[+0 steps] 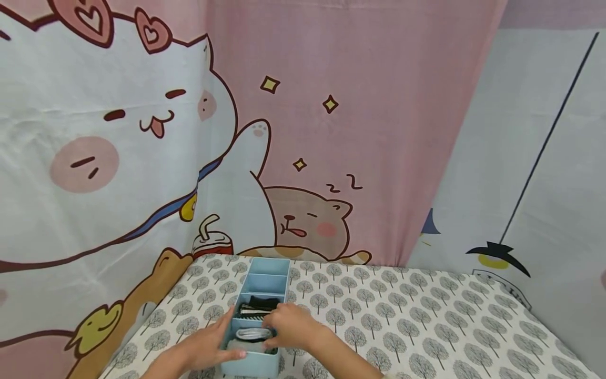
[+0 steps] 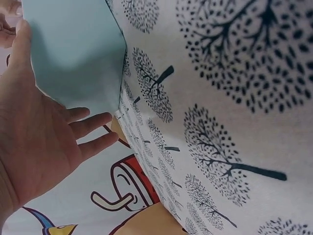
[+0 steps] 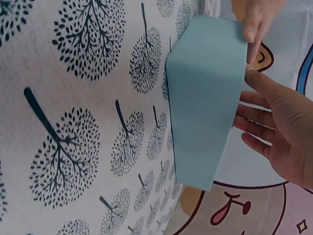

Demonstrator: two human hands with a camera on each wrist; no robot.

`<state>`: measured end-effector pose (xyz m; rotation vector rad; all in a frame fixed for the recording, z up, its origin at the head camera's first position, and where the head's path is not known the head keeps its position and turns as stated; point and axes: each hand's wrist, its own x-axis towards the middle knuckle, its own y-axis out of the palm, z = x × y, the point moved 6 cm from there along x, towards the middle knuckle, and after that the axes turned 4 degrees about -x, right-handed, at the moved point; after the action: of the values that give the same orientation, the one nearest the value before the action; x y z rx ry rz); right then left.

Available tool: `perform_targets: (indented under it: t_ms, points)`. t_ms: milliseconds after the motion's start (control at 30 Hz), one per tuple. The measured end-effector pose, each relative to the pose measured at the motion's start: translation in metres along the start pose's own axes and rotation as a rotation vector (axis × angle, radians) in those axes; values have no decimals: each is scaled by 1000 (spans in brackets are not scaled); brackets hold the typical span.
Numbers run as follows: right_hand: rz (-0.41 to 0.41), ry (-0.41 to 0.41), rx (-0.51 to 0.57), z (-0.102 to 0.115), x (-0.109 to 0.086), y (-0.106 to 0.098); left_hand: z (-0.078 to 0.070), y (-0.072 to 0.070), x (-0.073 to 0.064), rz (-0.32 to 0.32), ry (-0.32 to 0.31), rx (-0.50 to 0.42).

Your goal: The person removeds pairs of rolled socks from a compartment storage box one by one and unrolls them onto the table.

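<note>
A long light-blue divided box [image 1: 251, 364] stands lengthwise before me. Its nearest compartment holds a white-and-grey folded cloth roll [image 1: 254, 334] and a plain grey folded cloth [image 1: 245, 346]. Behind the divider are dark folded cloths [image 1: 265, 302] with striped ones beside them. My left hand [image 1: 203, 342] lies along the box's left side, its fingers extended and its thumb over the near compartment. From the right, my right hand [image 1: 291, 326] reaches over the rim, fingers spread and touching in at the cloth roll. In the right wrist view, the box wall hides its fingertips.
The two far compartments [image 1: 264, 284] of the box show bare blue walls. Under it lies a white cloth printed with grey trees [image 1: 355, 337]. Curtains with cartoon animals [image 1: 369, 131] hang close behind and along the left side.
</note>
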<state>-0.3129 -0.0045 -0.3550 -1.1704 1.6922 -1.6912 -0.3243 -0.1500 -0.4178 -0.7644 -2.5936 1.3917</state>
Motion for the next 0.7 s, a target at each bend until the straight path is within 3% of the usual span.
perform_targets:
  t_ms: [233,433,700]
  points:
    - [83,76,-112,7,5,8,0,3,1,-6,-12,-94]
    - [135,97,-190,12,6,13,0,4,0,-27,-19,-56]
    - [187,76,-164,15,10,13,-1,4,1,-31,-17,-46]
